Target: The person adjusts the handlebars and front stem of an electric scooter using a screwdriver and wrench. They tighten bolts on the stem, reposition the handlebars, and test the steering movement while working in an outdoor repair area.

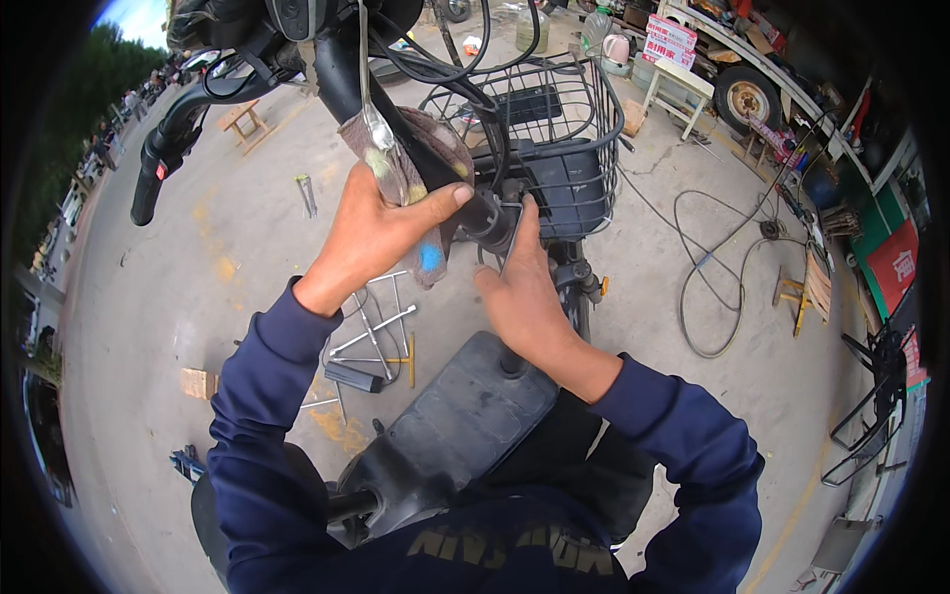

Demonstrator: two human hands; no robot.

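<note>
My left hand [391,218] grips a grey, stained cloth [426,252] around the black steering stem [356,79] of an electric two-wheeler. A long silver metal piece [368,114] runs along the stem over the cloth. My right hand [524,312] is at the stem's lower clamp [495,218], its index finger pressed along a thin bent metal tool [510,238], which it appears to hold; the fingers partly hide it. The wire basket [594,119] with a black box [569,188] sits just beyond. The black footboard [465,396] lies below.
Cross wrenches [371,337] and a dark cylindrical item [351,376] lie on the concrete floor [148,297]. A wooden stool [242,119] stands left, a white stool [678,84] at back right. Hoses [712,337], a loose wheel [742,99] and black metal racks [861,396] are on the right.
</note>
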